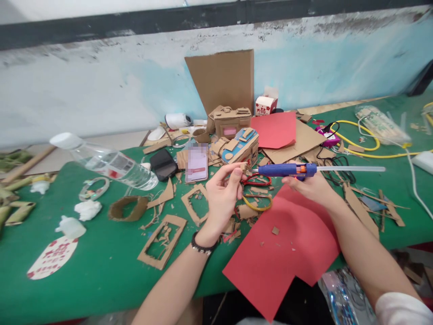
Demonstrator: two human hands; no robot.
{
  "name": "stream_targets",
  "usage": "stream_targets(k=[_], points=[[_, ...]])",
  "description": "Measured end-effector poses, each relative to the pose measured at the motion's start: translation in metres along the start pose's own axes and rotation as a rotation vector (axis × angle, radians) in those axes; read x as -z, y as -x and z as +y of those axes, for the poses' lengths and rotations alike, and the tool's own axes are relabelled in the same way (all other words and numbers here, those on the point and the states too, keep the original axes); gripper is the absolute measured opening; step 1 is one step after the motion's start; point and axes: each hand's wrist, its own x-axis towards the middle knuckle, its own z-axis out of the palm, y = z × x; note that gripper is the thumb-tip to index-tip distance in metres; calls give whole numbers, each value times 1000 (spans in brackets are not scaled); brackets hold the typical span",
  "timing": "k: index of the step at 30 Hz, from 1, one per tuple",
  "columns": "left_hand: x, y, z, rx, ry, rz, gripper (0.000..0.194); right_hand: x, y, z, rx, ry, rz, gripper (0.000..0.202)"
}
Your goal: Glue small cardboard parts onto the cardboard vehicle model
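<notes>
Table (111, 284): right hand (313, 185) grips glue gun (277, 169) crosswise, nozzle (253, 170) leftward; left hand (221, 192) pinches cardboard (243, 166).

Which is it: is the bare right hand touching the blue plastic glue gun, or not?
Touching: the head view shows the right hand gripping the glue gun just under its barrel.

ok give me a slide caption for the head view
Right hand points a glue gun at a cardboard piece in the left hand, above a green table.
</notes>
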Motion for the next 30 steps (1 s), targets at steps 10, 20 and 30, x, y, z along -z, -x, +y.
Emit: stream_targets(k=[10,20,30], points=[[-1,0,3,-5,-4,16,43,2,1,3,-30,41,30,47],[0,-1,3,-1,-2,40,45,1,1,3,-25,25,44,45],[5,-5,-1,-53,62,118,43,7,2,3,10,18,71,44]])
